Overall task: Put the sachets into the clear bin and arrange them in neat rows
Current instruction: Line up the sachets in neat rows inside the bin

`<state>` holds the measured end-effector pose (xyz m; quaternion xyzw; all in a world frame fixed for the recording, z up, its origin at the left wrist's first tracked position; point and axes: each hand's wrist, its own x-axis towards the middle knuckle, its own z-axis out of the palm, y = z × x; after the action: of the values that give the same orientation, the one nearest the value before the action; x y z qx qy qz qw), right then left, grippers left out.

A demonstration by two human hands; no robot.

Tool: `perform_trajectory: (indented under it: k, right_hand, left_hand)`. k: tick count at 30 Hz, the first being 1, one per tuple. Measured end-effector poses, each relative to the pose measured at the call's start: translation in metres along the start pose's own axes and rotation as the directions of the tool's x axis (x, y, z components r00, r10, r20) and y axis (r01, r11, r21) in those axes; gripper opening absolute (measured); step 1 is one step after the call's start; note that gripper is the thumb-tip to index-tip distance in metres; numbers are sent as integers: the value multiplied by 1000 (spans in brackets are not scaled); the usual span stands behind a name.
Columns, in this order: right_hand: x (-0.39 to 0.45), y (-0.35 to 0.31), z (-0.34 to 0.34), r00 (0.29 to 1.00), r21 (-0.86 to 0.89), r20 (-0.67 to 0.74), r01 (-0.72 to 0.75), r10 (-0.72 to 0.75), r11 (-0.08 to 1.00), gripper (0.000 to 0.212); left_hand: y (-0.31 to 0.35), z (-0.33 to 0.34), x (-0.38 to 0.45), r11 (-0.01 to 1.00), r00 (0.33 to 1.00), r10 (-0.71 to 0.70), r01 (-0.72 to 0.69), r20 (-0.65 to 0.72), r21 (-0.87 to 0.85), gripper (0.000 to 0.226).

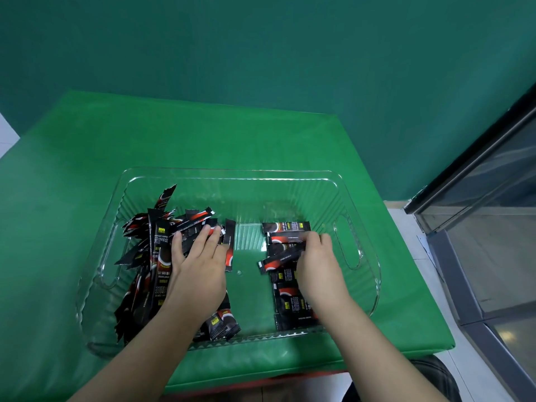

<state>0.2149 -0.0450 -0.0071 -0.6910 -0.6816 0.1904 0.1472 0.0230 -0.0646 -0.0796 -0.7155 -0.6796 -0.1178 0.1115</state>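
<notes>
Holding one thin sachet point(278, 260), my right hand point(317, 264) pinches its end; my flat left hand point(198, 264) rests on the slippery, floppy pile point(150, 256).

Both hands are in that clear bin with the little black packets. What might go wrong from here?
The loose pile under the left hand leans against the bin's left wall, with one packet poking up; a push may spill some over. The tilted packet at the right hand lies crooked across the row; straightening it may knock the neighbours askew.
</notes>
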Motion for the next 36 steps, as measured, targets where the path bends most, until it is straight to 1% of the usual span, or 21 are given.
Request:
perform_trajectory:
  k: [2, 3, 4, 6, 8, 11, 13, 16, 23, 30, 33, 36]
  right_hand:
    - [-9, -4, 1, 998, -176, 62, 12, -1, 984, 62]
    - [-14, -7, 2, 994, -239, 107, 32, -7, 971, 70]
    - [-19, -10, 3, 989, -276, 149, 62, -21, 959, 74]
    - [-24, -15, 8, 972, -307, 228, 134, -64, 942, 68]
    - [-27, -19, 16, 945, -319, 322, 168, -60, 933, 57]
    - [-28, -21, 27, 884, -364, 466, 167, 24, 916, 54]
    - [-27, -22, 31, 859, -393, 506, 156, 71, 906, 56]
    - [-24, -23, 34, 856, -418, 505, 134, 107, 899, 59]
    - [-21, -20, 31, 875, -407, 463, 65, 144, 911, 63]
    - [-22, -16, 28, 891, -394, 438, 67, 123, 917, 63]
    - [-19, -13, 28, 905, -389, 411, 64, 111, 919, 65]
    - [-16, -11, 29, 900, -394, 419, 62, 120, 917, 65]
  left_hand:
    - [0, 1, 0, 1000, 1000, 2, -2, -12, 5, 47]
    - [0, 1, 0, 1000, 1000, 3, -3, -17, 6, 47]
    - [0, 1, 0, 1000, 1000, 3, -3, -22, 9, 47]
    - [0, 1, -1, 1000, 999, 5, -4, -32, 17, 47]
    - [0, 1, -1, 1000, 999, 11, -10, -39, 21, 46]
    - [0, 2, -1, 1000, 999, 17, -16, -41, 26, 46]
    - [0, 2, -1, 999, 999, 17, -16, -41, 28, 47]
    - [-1, 2, -1, 999, 999, 18, -17, -39, 28, 47]
    - [0, 2, 0, 999, 1000, 5, -5, -13, 48, 45]
    - [-1, 0, 0, 999, 1000, 4, -4, 6, 36, 45]
    - [0, -3, -1, 999, 999, -9, 7, 50, 37, 43]
    - [1, -6, 0, 999, 994, -34, 30, 105, 39, 41]
